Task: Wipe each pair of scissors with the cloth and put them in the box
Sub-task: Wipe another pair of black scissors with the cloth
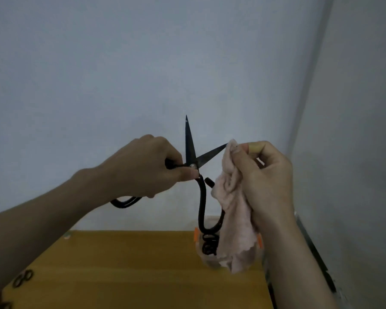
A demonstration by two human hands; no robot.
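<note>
The black scissors (193, 161) are hanging in mid-air above the far end of the bench (125, 264), blades spread wide, one pointing straight up and the other angling out to the right. The cloth (230, 208) is pinching that right-hand blade close to its tip, and that looks like the stroke in hand.

To do it well, the wipe should be running from pivot to tip, the cloth folding over the dull back of the blade so the cutting edge is never dragging across a fingertip. The grip near the pivot needs to be staying firm, since a loose handle would be letting the blades snap shut on the cloth.

The scissors are looking dark and matte all over, with long narrow blades, a pale rivet at the pivot and big looping handles, one curling down low.

The left hand (147, 168) is gripping just behind the pivot, fingers curled tight round the handle shank. The right hand (263, 181) is holding the pale pink cloth bunched, thumb and forefinger clamping it on the blade, the rest trailing down.

Below, a clear box (206, 253) with orange clips is sitting on the bench, dark scissor handles already inside. More scissors (22, 278) are lying at the bench's near left.
</note>
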